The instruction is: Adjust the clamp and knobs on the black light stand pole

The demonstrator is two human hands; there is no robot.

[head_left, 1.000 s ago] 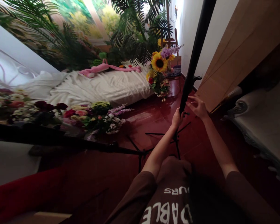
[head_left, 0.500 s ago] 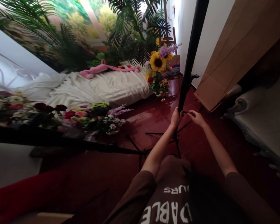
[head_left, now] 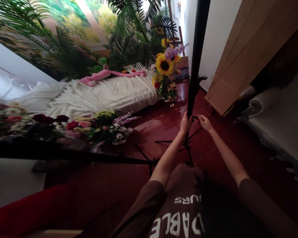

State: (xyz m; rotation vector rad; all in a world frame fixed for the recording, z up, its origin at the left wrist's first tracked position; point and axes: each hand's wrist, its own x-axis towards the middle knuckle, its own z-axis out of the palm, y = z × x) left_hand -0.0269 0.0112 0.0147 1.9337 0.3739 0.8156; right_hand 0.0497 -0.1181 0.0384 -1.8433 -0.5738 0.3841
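Black stand pole gripped by left fingers; right fingers pinch its small knob.

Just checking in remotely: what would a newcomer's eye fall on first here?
A big sunflower bouquet stands at the end of the white draped bedding, which has a pink plush toy lying on it. Nearer, the left hand grips a tall black stand pole, with the right hand beside it.

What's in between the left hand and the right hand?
In the head view, a small black knob sticks out from the black stand pole, between the left hand and the right hand.
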